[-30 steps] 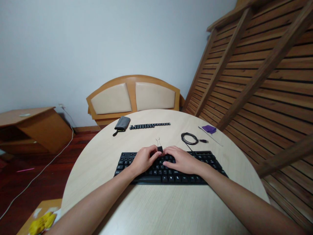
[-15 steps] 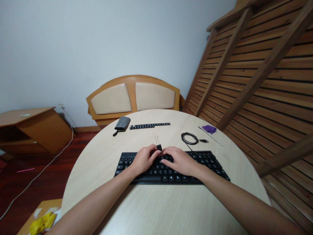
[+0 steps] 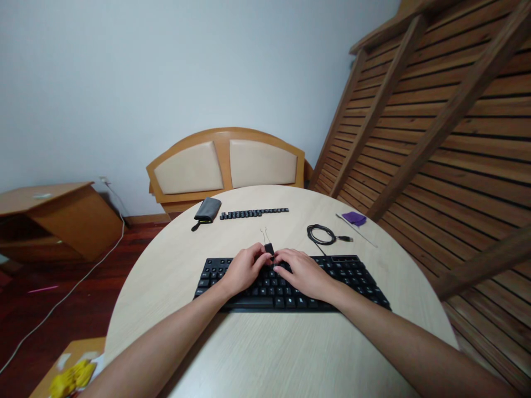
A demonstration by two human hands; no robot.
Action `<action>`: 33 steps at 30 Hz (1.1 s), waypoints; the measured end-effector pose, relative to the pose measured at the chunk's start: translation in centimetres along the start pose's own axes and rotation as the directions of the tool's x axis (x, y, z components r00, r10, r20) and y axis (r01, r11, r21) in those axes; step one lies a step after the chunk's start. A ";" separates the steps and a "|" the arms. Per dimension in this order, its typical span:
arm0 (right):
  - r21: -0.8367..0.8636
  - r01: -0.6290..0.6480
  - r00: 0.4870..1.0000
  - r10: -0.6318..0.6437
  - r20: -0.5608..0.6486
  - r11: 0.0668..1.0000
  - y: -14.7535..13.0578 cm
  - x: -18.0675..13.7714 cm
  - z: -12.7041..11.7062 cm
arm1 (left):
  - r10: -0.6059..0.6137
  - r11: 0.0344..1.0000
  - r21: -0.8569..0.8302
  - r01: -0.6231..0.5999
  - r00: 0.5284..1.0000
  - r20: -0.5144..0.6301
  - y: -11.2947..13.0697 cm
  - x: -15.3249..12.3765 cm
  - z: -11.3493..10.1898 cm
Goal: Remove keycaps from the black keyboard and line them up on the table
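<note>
A black keyboard (image 3: 352, 273) lies on the round light-wood table (image 3: 257, 354) in front of me. Both my hands rest over its upper middle rows. My left hand (image 3: 243, 269) and my right hand (image 3: 301, 272) meet at a small black binder clip (image 3: 269, 248) with wire handles sticking up, and their fingertips pinch it against the keys. A row of loose black keycaps (image 3: 254, 212) lies farther back on the table.
A grey pouch (image 3: 206, 210) sits left of the keycap row. The coiled black USB cable (image 3: 321, 235) lies right of the clip. A purple cloth (image 3: 354, 218) with a thin stick lies at the right edge. A chair stands behind the table; slatted wood leans at right.
The clip and both hands have shifted slightly left and toward the back of the keyboard; the right hand has slid left, uncovering more keys.
</note>
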State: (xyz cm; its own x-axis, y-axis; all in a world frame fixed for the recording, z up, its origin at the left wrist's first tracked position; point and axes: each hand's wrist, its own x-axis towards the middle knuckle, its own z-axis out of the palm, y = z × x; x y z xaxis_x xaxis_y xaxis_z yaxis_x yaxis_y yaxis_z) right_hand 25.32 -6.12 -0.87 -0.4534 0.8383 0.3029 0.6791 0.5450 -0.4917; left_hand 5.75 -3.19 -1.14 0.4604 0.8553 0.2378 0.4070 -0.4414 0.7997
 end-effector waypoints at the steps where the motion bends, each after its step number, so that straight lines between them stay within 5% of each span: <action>1: -0.001 0.000 1.000 0.000 -0.001 1.000 0.0 0.0 0.0 | -0.001 1.000 -0.007 0.001 1.000 0.000 0.0 0.0 0.0; 33: 0.086 -0.012 0.999 0.016 -0.047 0.996 0.2 0.1 0.2 | -0.057 0.975 -0.219 0.048 0.998 -0.034 -0.2 0.6 0.0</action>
State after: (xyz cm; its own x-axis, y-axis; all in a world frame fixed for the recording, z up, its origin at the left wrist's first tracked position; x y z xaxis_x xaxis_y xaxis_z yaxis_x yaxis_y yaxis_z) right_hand 25.30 -5.90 -1.07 -0.4149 0.8468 0.3329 0.6323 0.5315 -0.5637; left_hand 5.88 -2.61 -1.16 0.4090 0.8879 0.2105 0.2465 -0.3296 0.9114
